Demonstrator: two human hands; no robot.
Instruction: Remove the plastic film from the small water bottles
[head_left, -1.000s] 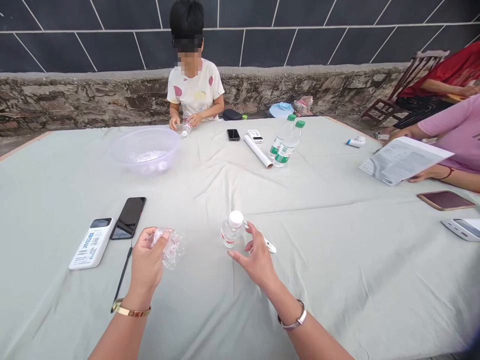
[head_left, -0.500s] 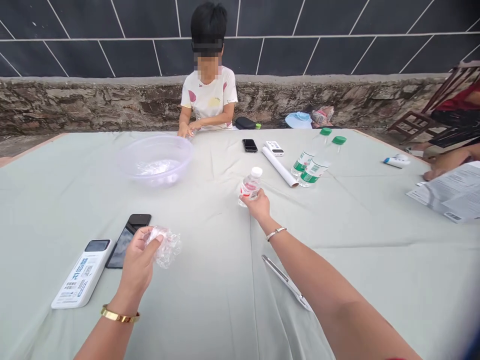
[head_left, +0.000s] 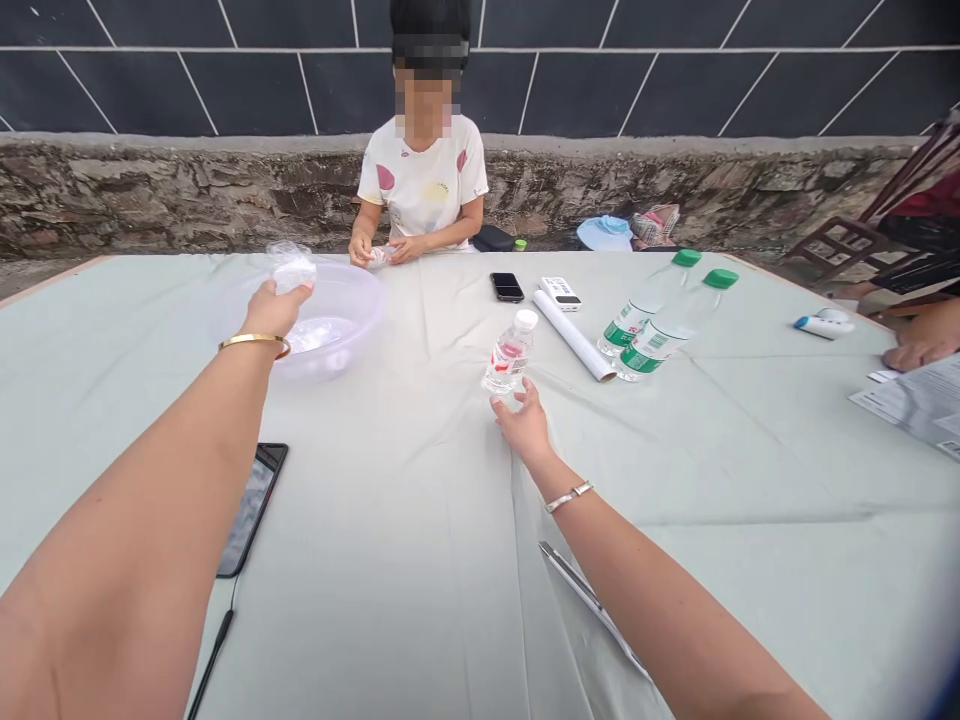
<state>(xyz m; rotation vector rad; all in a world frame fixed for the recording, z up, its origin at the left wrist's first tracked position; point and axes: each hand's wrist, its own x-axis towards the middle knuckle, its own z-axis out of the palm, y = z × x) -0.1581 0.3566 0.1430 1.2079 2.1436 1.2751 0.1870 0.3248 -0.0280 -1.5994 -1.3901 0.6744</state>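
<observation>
My left hand [head_left: 274, 310] is stretched out over the rim of a translucent plastic basin [head_left: 352, 300], its fingers pinching a crumpled piece of clear plastic film [head_left: 291, 266]. More film-like scraps lie inside the basin. My right hand [head_left: 525, 425] rests low on the pale green tablecloth [head_left: 420, 560], fingers apart. Just beyond those fingers stands a small water bottle [head_left: 510, 352] with a white cap and red label, slightly tilted. I cannot tell whether the fingertips touch it.
Across the table, a seated person [head_left: 424, 190] handles a small bottle [head_left: 380, 256]. Two green-capped bottles [head_left: 645, 325], a paper tube [head_left: 574, 335], a remote [head_left: 560, 293] and a phone [head_left: 507, 287] stand beyond my hands. A phone [head_left: 251, 510] and a metal pen [head_left: 592, 600] lie nearer me.
My left hand has moved forward over the basin, carrying the plastic film. My right hand has let go of the bottle and drawn back slightly. The bottle now stands alone.
</observation>
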